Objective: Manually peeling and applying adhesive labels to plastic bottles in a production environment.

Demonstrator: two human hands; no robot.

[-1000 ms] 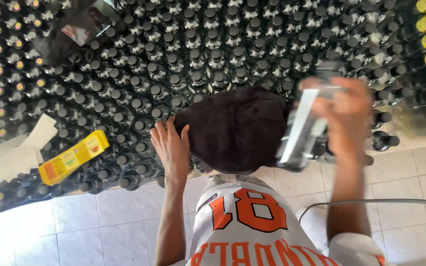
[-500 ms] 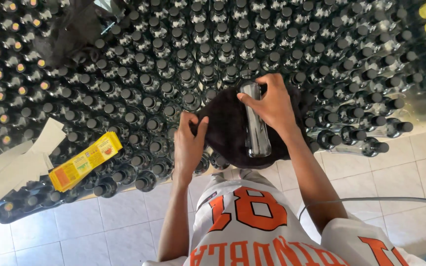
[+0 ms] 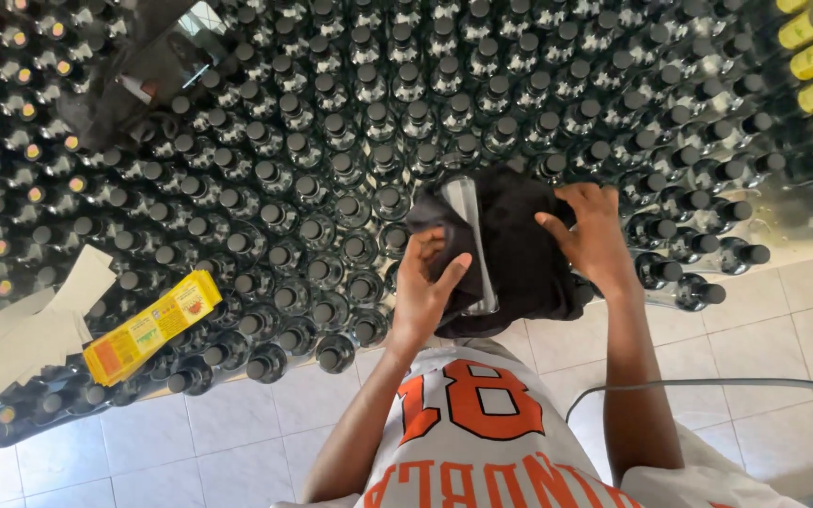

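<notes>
Wiping a clear glass bottle [image 3: 474, 246] on a dark cloth [image 3: 519, 254], amid a field of black-capped bottles [image 3: 331, 141] standing on the floor.

I note the bottle lies on the cloth, long axis running away from me, neck far. My left hand [image 3: 428, 287] is nearer, fingers curled around its lower part through the cloth; my right hand [image 3: 595, 235] rests just right of it, fingers spread flat on the cloth. Half a second ago the right hand gripped the bottle; now it has let go and the left has taken over. Yellow carton [image 3: 151, 326] lies at left.
</notes>
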